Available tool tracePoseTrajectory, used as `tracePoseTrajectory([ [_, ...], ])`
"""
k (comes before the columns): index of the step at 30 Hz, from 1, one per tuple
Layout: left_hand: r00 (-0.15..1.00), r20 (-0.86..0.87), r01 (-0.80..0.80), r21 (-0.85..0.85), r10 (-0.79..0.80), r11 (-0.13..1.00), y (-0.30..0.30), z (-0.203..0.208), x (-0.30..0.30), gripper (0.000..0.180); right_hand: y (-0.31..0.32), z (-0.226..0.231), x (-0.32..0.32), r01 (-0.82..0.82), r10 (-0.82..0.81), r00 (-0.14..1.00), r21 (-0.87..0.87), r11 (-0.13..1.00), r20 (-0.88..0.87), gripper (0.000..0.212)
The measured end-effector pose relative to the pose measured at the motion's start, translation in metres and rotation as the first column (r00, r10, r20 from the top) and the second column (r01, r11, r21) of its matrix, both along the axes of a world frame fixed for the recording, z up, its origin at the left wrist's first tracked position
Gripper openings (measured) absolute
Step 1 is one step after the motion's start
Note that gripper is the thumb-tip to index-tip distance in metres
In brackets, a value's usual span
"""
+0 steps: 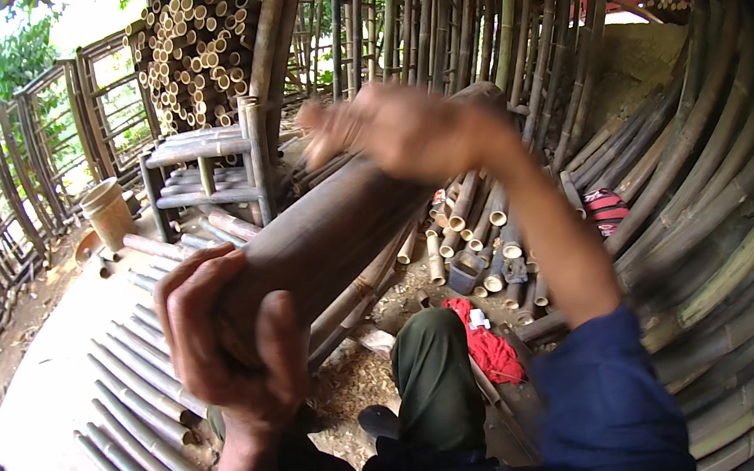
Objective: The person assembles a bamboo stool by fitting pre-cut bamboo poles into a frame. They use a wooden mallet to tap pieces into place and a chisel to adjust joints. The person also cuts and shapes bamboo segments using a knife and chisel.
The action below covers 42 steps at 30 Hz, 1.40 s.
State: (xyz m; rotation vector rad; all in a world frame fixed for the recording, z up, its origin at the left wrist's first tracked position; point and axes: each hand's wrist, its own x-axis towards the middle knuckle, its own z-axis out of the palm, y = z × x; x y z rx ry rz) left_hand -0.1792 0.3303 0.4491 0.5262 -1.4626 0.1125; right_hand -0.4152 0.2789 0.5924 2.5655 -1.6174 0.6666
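A thick dark-brown bamboo pole (pixel 328 228) slants in front of me, its near end low on the left and its far part rising to the right. My left hand (pixel 228 336) cups the near end, fingers on one side and thumb on the other. Across the upper part of the pole lies my right hand (pixel 420 130), smeared by motion. Its fingers reach toward the left, and whether they grip the pole or something else is unclear. The right arm bends in over my knee, in a dark blue sleeve.
Short bamboo poles (pixel 137 400) lie in rows on the pale floor at left. A bamboo bench (pixel 199 152) and a bucket (pixel 108 214) stand beyond. Cut tubes (pixel 479 212), a red cloth (pixel 491 344) and wood shavings (pixel 349 387) surround my legs. Long poles (pixel 726 285) are piled at right.
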Motion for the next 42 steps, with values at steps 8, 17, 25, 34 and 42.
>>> tracePoseTrajectory([
  [8,0.993,-0.114,-0.046,-0.035,0.042,0.998,0.002,0.016,-0.007,0.030,-0.139,0.032,-0.175,-0.119,-0.025,0.963,-0.506,0.854,-0.269,0.037],
  [17,0.876,-0.460,0.264,0.208,-0.144,0.942,-0.110,0.042,0.044,0.035,-0.094,-0.055,-0.091,0.036,-0.198,0.961,-0.624,0.780,-0.192,0.117],
  [25,0.905,-0.412,0.177,0.148,-0.102,0.973,-0.115,0.028,0.041,0.030,-0.157,-0.052,-0.104,-0.212,0.141,0.976,-0.602,0.770,-0.164,0.104],
  [34,0.875,-0.459,0.226,0.101,-0.156,0.969,-0.149,0.023,0.051,0.037,-0.152,-0.065,-0.097,-0.235,0.128,0.972,-0.763,0.602,-0.198,0.097],
  [42,0.961,-0.238,-0.097,0.199,0.144,0.975,-0.076,-0.016,0.027,0.055,0.008,-0.265,-0.136,0.540,-0.357,0.835,-0.501,0.676,0.418,0.058],
])
